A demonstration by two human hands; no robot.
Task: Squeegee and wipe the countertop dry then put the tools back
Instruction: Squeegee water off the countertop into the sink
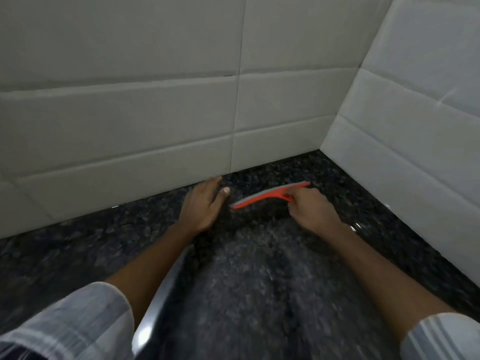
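Orange-red plastic squeegee with grey rubber blade [270, 195] lies blade-down on the dark speckled granite bench [259, 281], near the corner of the white tiled wall [155, 113]. Right hand [310, 207] is closed around its handle. Left hand [204, 203] rests open, flat on the bench just beside the blade's left end, not touching it.
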